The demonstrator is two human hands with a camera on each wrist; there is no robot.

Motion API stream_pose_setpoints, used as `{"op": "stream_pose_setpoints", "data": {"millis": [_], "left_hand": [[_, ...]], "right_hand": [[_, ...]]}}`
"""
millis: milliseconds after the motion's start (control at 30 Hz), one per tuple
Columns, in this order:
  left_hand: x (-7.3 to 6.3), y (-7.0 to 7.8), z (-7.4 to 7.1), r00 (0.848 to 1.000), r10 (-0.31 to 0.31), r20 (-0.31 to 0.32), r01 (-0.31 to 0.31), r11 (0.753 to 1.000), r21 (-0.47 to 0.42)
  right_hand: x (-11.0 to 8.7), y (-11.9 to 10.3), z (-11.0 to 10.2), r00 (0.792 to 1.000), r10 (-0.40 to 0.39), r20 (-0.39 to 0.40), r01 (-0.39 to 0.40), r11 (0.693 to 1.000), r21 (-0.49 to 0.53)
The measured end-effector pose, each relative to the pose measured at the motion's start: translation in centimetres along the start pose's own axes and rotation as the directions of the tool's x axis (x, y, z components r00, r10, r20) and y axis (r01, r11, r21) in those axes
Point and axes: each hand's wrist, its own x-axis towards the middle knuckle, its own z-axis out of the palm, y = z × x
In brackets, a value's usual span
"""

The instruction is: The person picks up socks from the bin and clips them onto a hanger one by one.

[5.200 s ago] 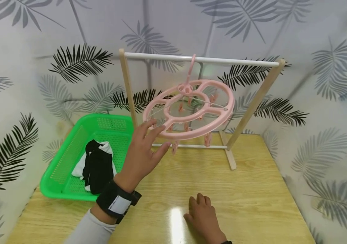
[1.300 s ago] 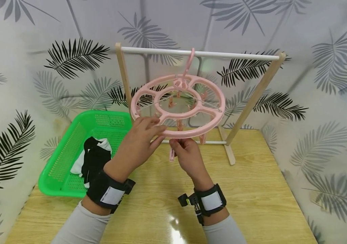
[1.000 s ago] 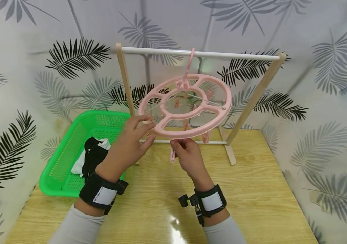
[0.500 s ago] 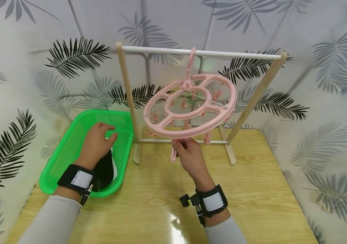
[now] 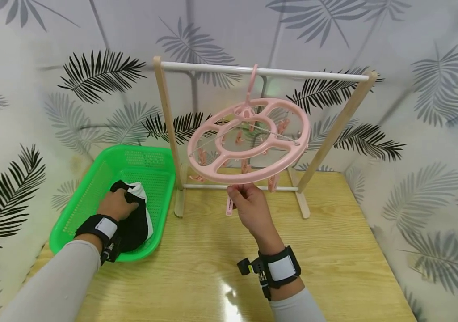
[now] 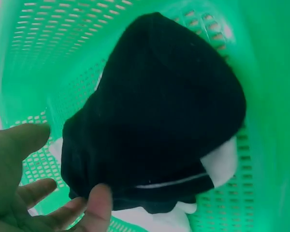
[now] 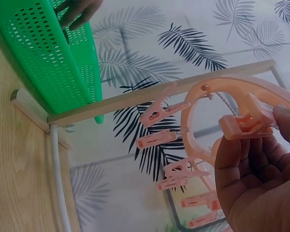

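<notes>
from where i stand, largest item first: the wooden table (image 5: 333,250) bears the rack (image 5: 313,74). the green basket (image 5: 132,257) sits beside the rack's left foot. the pink hanger (image 5: 249,154) hooks over the top bar, its ring tilted. inside the basket lies the black cloth (image 5: 134,223); whether the white fabric with it is separate, i cannot tell. the left hand (image 5: 117,205) is at the cloth, fingers parted, with no grip. the right hand (image 5: 253,210) pinches a clip (image 5: 229,206) below the ring's near edge; whether it gapes, i cannot tell.

the step appears to be picking up cloth. pinch one edge only; hold the clip steady to limit swing.
</notes>
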Motion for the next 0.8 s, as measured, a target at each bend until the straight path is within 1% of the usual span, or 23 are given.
{"op": "stream_pose_setpoints", "data": {"millis": [67,100,167,233,400,467,533,633,733,800], "left_hand": [[0.08,-0.09,0.15,0.998,-0.011,0.067,0.01,1.0,0.014],[0.11,-0.08,0.2,0.996,-0.014,0.088,0.013,1.0,0.012],[0.26,-0.15,0.38,0.995,-0.016,0.099,0.014,1.0,0.015],[0.35,-0.21,0.5,0.996,-0.025,0.086,0.025,1.0,0.005],[0.65,-0.55,0.63,0.998,-0.064,0.002,0.064,0.996,-0.069],[0.78,-0.57,0.6,0.995,-0.093,-0.019,0.091,0.99,-0.105],[0.87,-0.52,0.53,0.991,-0.13,-0.024,0.126,0.983,-0.135],[0.89,-0.38,0.42,0.985,-0.169,-0.037,0.161,0.974,-0.158],[0.76,-0.19,0.22,0.985,-0.16,-0.069,0.147,0.977,-0.157],[0.63,-0.11,0.07,0.987,-0.132,-0.095,0.118,0.983,-0.142]], "right_hand": [[0.04,0.09,0.0,1.0,-0.002,-0.002,0.002,1.0,-0.001],[0.04,0.12,0.0,1.0,-0.002,-0.004,0.002,1.0,-0.003],[0.01,0.05,0.0,1.0,0.007,-0.008,-0.007,1.0,-0.005],[-0.04,0.03,0.0,1.0,0.019,-0.008,-0.019,1.0,-0.008],[-0.18,0.06,-0.06,1.0,0.027,0.001,-0.027,1.0,-0.011],[-0.2,0.07,-0.08,1.0,0.026,0.0,-0.026,1.0,-0.012],[-0.15,0.08,-0.08,1.0,0.031,-0.001,-0.031,0.999,-0.015],[-0.08,-0.03,-0.04,0.999,0.047,-0.003,-0.048,0.999,-0.025],[-0.02,-0.17,0.0,0.998,0.063,-0.003,-0.063,0.997,-0.035],[0.0,-0.24,0.05,0.998,0.067,-0.001,-0.067,0.997,-0.037]]}}
